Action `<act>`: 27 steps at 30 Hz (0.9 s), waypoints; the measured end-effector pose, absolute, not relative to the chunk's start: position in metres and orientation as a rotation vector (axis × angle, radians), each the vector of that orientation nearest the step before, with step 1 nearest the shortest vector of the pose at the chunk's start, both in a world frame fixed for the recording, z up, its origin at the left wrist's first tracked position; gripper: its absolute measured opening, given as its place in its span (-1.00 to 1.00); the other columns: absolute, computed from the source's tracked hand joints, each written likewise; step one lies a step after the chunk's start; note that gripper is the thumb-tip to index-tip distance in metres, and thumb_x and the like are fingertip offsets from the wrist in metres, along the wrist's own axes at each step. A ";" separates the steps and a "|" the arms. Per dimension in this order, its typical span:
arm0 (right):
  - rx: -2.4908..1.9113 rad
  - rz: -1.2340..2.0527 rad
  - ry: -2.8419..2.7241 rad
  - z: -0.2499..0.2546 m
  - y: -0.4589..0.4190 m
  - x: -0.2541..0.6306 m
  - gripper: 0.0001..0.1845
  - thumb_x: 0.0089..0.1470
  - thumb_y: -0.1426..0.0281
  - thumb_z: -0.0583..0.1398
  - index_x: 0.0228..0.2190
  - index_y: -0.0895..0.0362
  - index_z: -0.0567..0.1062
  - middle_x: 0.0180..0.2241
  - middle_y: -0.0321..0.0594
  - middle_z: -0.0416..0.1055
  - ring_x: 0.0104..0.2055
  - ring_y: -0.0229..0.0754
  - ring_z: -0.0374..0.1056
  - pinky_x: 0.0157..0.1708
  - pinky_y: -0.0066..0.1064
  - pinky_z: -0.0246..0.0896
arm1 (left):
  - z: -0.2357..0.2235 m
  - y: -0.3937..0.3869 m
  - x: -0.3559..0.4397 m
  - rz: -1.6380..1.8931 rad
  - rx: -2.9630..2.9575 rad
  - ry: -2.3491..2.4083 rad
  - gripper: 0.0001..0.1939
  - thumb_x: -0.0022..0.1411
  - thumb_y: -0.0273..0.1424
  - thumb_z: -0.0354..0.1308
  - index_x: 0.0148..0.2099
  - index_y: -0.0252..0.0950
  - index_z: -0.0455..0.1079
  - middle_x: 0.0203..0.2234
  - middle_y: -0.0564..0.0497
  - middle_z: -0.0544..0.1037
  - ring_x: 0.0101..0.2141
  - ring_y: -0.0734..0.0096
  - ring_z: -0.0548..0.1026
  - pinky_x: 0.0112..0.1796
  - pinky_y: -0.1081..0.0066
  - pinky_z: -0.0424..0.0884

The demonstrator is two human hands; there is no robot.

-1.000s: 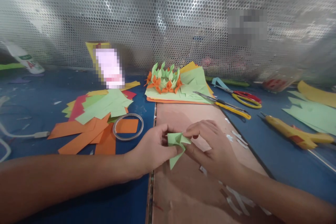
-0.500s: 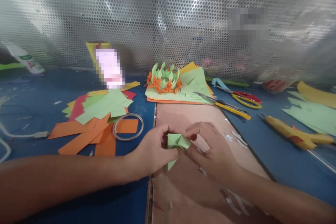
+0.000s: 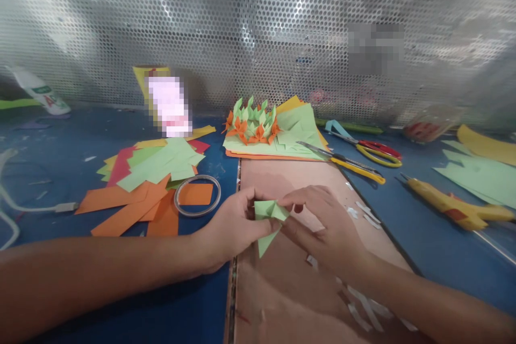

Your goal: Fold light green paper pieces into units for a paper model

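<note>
A small folded light-green paper piece (image 3: 267,220) is pinched between both my hands, just above a brown board (image 3: 282,290). My left hand (image 3: 231,226) grips its left side with thumb and fingers closed. From the right, my right hand (image 3: 322,231) pinches its top edge with fingertips pressed together. One pointed tip of the paper hangs down below my fingers. Behind the board lies a stack of green and orange sheets (image 3: 298,134) carrying several finished green and orange folded pieces (image 3: 252,121).
Loose orange, green and red paper strips (image 3: 145,183) and a clear tape ring (image 3: 197,195) lie at the left. Yellow-handled scissors (image 3: 346,164), a second pair (image 3: 371,148) and a yellow glue gun (image 3: 451,204) lie at the right. A perforated metal wall (image 3: 258,27) stands behind.
The fingers have shifted on the green paper: the piece has turned a little and its lower tip shows more than half a second ago. Both arms stay in place.
</note>
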State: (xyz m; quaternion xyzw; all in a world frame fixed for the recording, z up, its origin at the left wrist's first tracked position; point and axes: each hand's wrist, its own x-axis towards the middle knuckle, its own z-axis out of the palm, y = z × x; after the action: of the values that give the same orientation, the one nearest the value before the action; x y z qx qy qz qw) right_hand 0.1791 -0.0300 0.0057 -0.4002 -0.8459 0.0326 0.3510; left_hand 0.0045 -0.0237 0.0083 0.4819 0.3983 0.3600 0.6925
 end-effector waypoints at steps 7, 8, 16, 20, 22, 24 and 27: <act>-0.916 -0.029 -2.243 0.010 -0.028 0.183 -0.82 -0.02 0.52 0.17 -0.33 0.06 0.42 -0.39 -0.28 0.48 -0.35 -0.18 0.33 -0.34 -0.30 0.09 | 0.012 -0.023 0.003 0.804 0.994 0.869 -0.73 -0.09 -0.49 0.28 -0.31 -0.33 0.30 -0.47 0.11 0.44 -0.41 0.55 0.39 -0.35 0.51 0.25; -0.905 -0.046 -2.248 0.010 -0.028 0.183 -0.82 -0.03 0.53 0.18 -0.32 0.06 0.42 -0.39 -0.27 0.48 -0.35 -0.19 0.33 -0.33 -0.30 0.09 | 0.011 -0.023 0.003 0.805 0.989 0.866 -0.73 -0.09 -0.49 0.29 -0.30 -0.33 0.30 -0.47 0.11 0.44 -0.42 0.55 0.39 -0.35 0.51 0.26; -0.781 -0.063 -2.355 0.008 -0.021 0.189 -0.81 -0.01 0.53 0.15 -0.28 0.11 0.39 -0.33 -0.19 0.45 -0.32 -0.16 0.29 -0.30 -0.29 0.15 | 0.010 -0.020 0.004 0.784 1.003 0.865 -0.78 -0.07 -0.56 0.24 -0.32 -0.35 0.31 -0.49 0.11 0.45 -0.44 0.60 0.38 -0.36 0.54 0.26; -0.729 -0.024 -2.372 0.008 -0.022 0.191 -0.75 0.01 0.56 0.12 -0.22 0.10 0.38 -0.31 -0.18 0.44 -0.30 -0.16 0.29 -0.31 -0.29 0.16 | 0.011 -0.020 0.003 0.773 1.011 0.859 -0.76 -0.07 -0.54 0.26 -0.31 -0.34 0.31 -0.48 0.11 0.45 -0.43 0.57 0.39 -0.34 0.52 0.28; -0.711 0.016 -2.380 0.009 -0.023 0.191 -0.72 0.02 0.58 0.11 -0.22 0.08 0.39 -0.31 -0.19 0.43 -0.30 -0.17 0.30 -0.32 -0.30 0.16 | 0.011 -0.020 0.003 0.765 1.012 0.862 -0.76 -0.08 -0.53 0.27 -0.31 -0.34 0.32 -0.48 0.11 0.45 -0.43 0.57 0.39 -0.35 0.51 0.29; -0.713 0.047 -2.377 0.010 -0.023 0.191 -0.74 0.01 0.58 0.11 -0.24 0.08 0.41 -0.32 -0.20 0.42 -0.31 -0.18 0.30 -0.32 -0.31 0.16 | 0.011 -0.020 0.002 0.761 1.008 0.870 -0.75 -0.08 -0.54 0.27 -0.30 -0.34 0.31 -0.48 0.11 0.45 -0.44 0.57 0.39 -0.36 0.52 0.28; -0.723 0.072 -2.374 0.011 -0.022 0.191 -0.78 0.01 0.58 0.12 -0.28 0.10 0.42 -0.34 -0.19 0.41 -0.31 -0.20 0.30 -0.30 -0.33 0.17 | 0.010 -0.020 0.002 0.760 1.007 0.859 -0.71 -0.09 -0.55 0.27 -0.27 -0.33 0.31 -0.45 0.10 0.46 -0.42 0.57 0.39 -0.35 0.51 0.29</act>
State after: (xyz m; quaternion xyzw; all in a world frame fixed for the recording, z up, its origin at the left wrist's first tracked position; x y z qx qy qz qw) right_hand 0.1909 -0.0222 0.0110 -0.2756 -0.9048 0.0273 0.3234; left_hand 0.0019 -0.0199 0.0095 0.4559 0.3889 0.3442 0.7228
